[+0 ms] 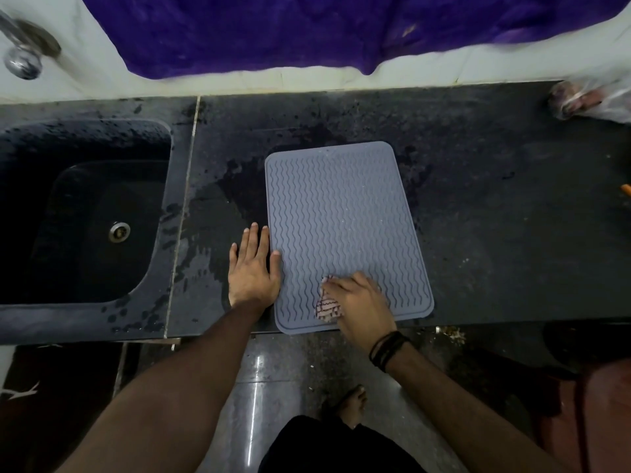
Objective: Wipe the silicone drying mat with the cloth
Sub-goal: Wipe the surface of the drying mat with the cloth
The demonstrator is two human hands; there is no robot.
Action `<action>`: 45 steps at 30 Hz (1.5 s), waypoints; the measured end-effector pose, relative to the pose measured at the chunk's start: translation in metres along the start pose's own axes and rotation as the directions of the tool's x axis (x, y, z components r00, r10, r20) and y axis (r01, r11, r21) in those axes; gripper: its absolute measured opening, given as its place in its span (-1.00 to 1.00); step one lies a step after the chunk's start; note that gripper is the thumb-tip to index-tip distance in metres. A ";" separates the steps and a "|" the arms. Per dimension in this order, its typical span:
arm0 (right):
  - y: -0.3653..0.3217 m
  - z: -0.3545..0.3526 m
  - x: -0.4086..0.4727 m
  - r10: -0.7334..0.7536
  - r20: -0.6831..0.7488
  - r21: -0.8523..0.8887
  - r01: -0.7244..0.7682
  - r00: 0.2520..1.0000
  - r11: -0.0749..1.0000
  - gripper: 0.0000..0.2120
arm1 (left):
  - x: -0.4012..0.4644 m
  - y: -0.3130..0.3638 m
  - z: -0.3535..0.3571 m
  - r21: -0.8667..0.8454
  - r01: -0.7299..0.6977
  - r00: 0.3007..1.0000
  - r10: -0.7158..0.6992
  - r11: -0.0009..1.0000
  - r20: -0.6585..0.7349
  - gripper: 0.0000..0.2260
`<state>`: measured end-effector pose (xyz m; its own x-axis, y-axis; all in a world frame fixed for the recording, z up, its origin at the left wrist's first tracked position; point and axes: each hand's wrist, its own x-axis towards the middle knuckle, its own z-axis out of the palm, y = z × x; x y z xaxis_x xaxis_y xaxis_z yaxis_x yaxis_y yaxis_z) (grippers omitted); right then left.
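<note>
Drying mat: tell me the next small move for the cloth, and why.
Probably push the cloth away from the body, up the grey silicone drying mat. The right hand holds it at the near edge, so most of the ribbed surface lies beyond it, while the left hand lies flat at the mat's left edge.

Home kitchen. Dark stone counter (478, 206) across mid-frame, wet in patches; black inset sink (85, 213) with metal drain at left. Chrome tap (24, 49) upper left. Purple cloth (307, 29) draped along the top, against the pale wall.
</note>
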<state>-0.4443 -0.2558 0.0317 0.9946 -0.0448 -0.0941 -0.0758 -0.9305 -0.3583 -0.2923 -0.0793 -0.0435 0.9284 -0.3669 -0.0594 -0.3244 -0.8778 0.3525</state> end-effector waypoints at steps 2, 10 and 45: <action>-0.001 0.007 0.004 -0.001 -0.012 0.014 0.001 1.000 1.000 -0.43 | 0.001 -0.001 0.001 -0.001 0.001 1.000 -0.001 1.000 -0.001 -0.43; -0.004 0.013 0.040 0.121 -0.118 0.083 -0.112 0.986 0.990 -0.43 | 0.000 -0.003 0.004 0.016 -0.001 1.000 0.001 1.000 -0.011 -0.43; 0.015 -0.009 0.105 0.047 -0.088 0.014 -0.046 0.995 0.999 -0.42 | 0.000 -0.001 -0.001 0.015 0.011 1.000 -0.011 1.000 0.007 -0.44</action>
<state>-0.3406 -0.2773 0.0251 0.9923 -0.1205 -0.0293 -0.1228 -0.9224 -0.3661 -0.2920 -0.0785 -0.0428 0.9307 -0.3591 -0.0695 -0.3168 -0.8864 0.3376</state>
